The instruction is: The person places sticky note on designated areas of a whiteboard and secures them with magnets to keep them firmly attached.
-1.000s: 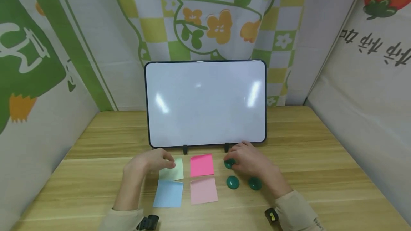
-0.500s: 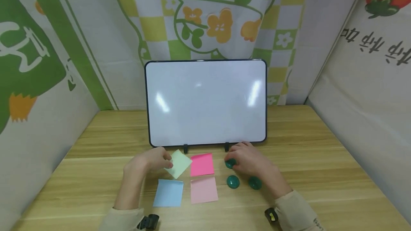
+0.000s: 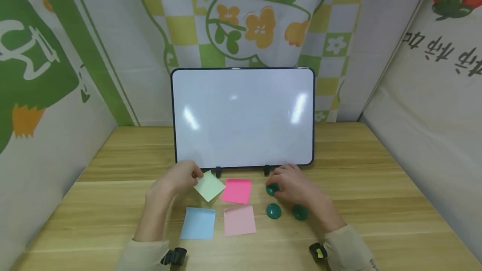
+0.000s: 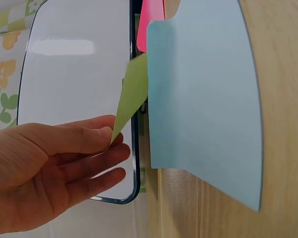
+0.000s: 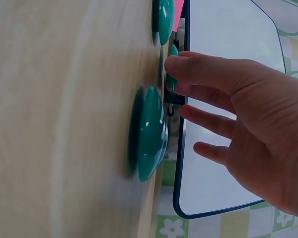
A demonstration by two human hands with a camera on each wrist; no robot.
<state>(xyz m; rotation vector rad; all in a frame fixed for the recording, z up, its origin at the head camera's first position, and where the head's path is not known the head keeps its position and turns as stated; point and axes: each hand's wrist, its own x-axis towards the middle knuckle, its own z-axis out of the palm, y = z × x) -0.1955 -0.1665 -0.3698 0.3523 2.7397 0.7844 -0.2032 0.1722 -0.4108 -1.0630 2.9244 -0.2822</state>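
Between thumb and finger, my left hand point(image 3: 183, 177) pinches a corner of a pale green sticky note point(image 3: 209, 186), which is raised off the table in the left wrist view. My right hand point(image 3: 293, 184) pinches a round green magnet point(image 3: 272, 189) by its edge. Two more green magnets, a left one point(image 3: 273, 211) and a right one point(image 3: 300, 212), lie nearer on the table. A hot pink sticky note point(image 3: 237, 191) is beside the green note. Closer to me lie a blue sticky note point(image 3: 198, 223) and a light pink sticky note point(image 3: 239, 220).
Behind the hands a whiteboard point(image 3: 242, 116) with a dark frame stands upright on small black feet point(image 3: 267, 170). The wooden table point(image 3: 376, 204) reaches back to patterned cloth walls point(image 3: 260, 24) around its back and sides.
My left hand has lifted the green note off the table, turned it, and moved it a little toward the whiteboard. The right hand keeps its grip on the magnet, nearly still.
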